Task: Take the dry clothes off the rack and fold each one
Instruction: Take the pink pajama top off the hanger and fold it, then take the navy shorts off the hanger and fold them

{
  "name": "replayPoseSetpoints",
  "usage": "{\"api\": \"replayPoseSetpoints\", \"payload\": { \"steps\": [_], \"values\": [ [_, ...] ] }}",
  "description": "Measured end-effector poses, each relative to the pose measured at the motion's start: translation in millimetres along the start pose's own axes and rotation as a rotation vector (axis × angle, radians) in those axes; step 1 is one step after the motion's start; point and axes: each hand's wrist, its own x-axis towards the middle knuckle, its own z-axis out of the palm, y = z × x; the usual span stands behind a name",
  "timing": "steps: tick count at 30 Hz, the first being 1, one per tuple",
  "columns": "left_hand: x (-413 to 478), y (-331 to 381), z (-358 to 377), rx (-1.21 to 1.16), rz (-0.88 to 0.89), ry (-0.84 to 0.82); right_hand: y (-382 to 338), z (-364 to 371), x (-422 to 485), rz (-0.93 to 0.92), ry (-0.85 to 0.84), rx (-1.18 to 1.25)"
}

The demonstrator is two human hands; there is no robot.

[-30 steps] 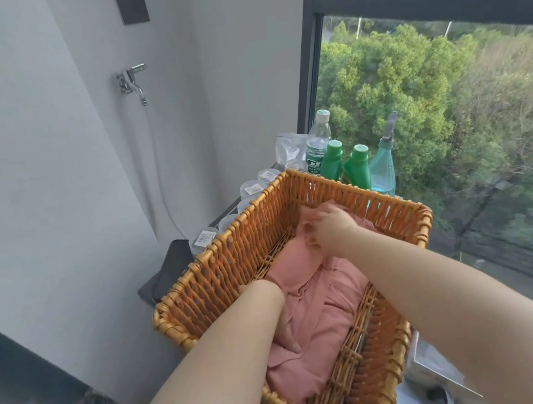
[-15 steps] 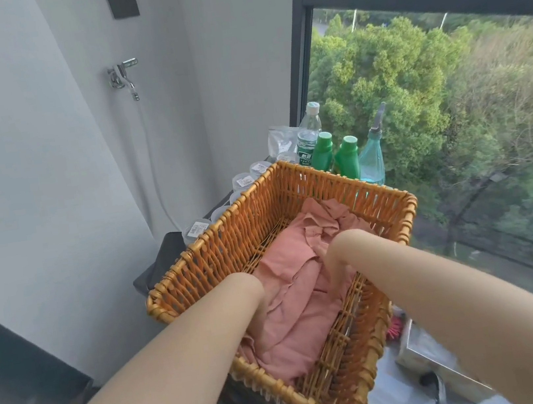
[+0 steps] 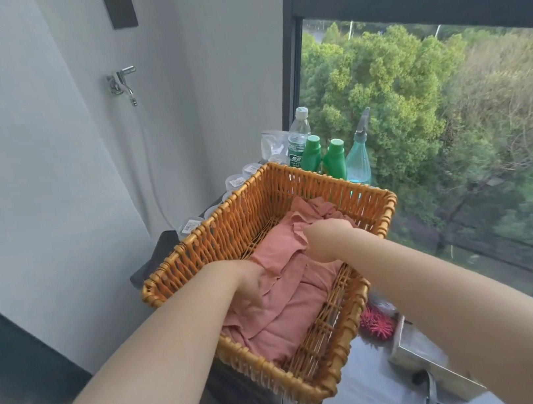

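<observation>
A pink garment with ruffled edges lies loosely folded inside a woven wicker basket. Both my forearms reach into the basket. At the near left side, my left hand has its fingers curled into a ruffled fold of the garment. Toward the far right side, my right hand is bent down onto the garment. Its fingers point down into the cloth and are hidden behind the back of the hand. No drying rack is in view.
The basket sits on a dark appliance top by a large window. Behind it stand a clear water bottle, two green bottles, a spray bottle and small plastic cups. A wall tap with a hose hangs at the left.
My right hand went from the garment's far end down to its right side, then slightly back up. My left hand stayed at the near left fold. The view shifted.
</observation>
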Motion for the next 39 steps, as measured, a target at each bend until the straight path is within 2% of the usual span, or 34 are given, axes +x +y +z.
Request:
{"api": "replayPoseSetpoints", "payload": {
  "steps": [3,8,16,25,33,39],
  "values": [
    [-3.0,-2.4,-12.2,-0.002,0.065,0.296,1.0,-6.1,-14.1,0.034,0.227,0.082],
    [-34.2,5.2,-28.0,0.093,0.074,0.686,8.4,-19.7,-49.7,0.147,0.416,0.128],
    [-103.8,50.2,-57.3,0.15,0.226,1.041,27.9,-58.7,-162.0,0.317,0.613,0.16],
    [-174.8,152.4,-65.0,0.231,0.484,1.147,74.2,-73.8,-307.9,0.518,0.758,0.066],
    [-224.5,274.0,-63.8,0.145,0.711,1.112,129.4,-67.7,-423.8,0.713,0.786,-0.039],
    [-255.1,369.3,-67.9,0.136,0.865,1.144,183.1,-66.4,-507.2,0.843,0.824,-0.116]
  ]
}}
